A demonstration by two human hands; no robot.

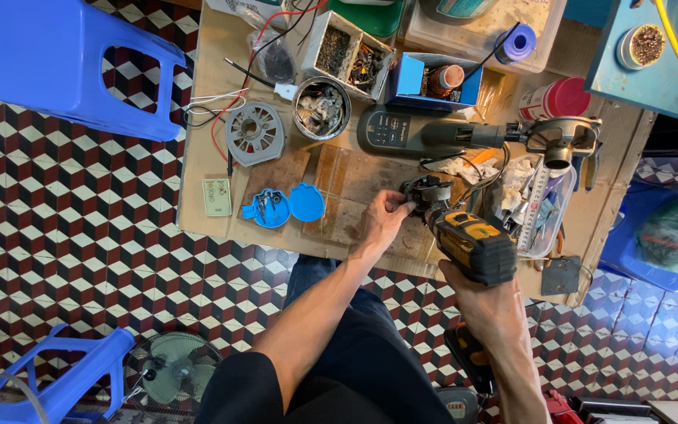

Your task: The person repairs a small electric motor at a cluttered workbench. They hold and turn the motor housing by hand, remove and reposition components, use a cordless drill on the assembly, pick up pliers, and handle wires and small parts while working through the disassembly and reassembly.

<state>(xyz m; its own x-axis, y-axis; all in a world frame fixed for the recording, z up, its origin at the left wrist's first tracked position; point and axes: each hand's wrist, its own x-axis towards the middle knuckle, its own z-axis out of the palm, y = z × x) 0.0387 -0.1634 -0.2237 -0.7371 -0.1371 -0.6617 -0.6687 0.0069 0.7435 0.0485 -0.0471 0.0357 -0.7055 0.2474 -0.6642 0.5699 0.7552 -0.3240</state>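
Note:
My right hand (490, 302) grips the handle of a yellow and black cordless drill (471, 245), its nose pointing at a small dark motor part (427, 191) on the wooden workbench (205, 118). My left hand (386, 217) pinches that motor part from its near side, fingers closed on its edge. Drill tip and part meet just right of my left fingers; the contact point itself is hidden.
On the bench lie a grey round fan housing (254, 133), a metal tin of parts (322, 108), two blue lids (286, 206), a small remote (216, 196), an angle grinder (472, 135) and a compartment box (348, 56). Blue plastic stools (64, 67) and a small fan (170, 371) stand on the checkered floor.

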